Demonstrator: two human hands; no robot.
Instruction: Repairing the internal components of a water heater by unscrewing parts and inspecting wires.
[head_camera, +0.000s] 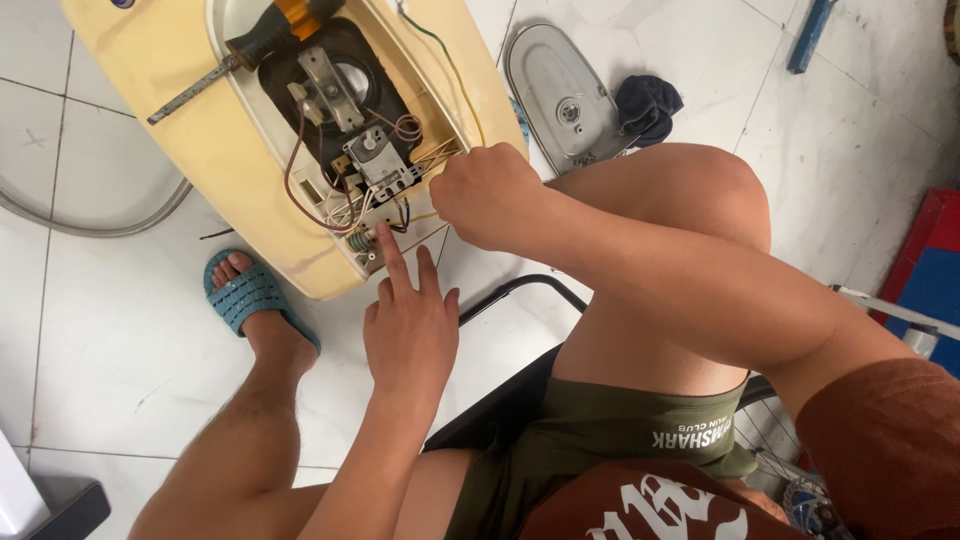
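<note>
Nearest the camera, the left hand (410, 325) lies flat and open, its forefinger touching a small terminal at the lower edge of the cream appliance casing (215, 150), while the right hand (487, 195) is curled into a narrow pinch on the thin wires (440, 155) beside the grey control block (380, 160); whether it truly grips one I cannot tell. Done well, this wants a steady forefinger and a gentle pull along the wire, not across it. Room is tight: the screwdriver (262, 38) rests across the opening above, the grey cover plate (562, 95) lies right, a sandalled foot (248, 295) left.
</note>
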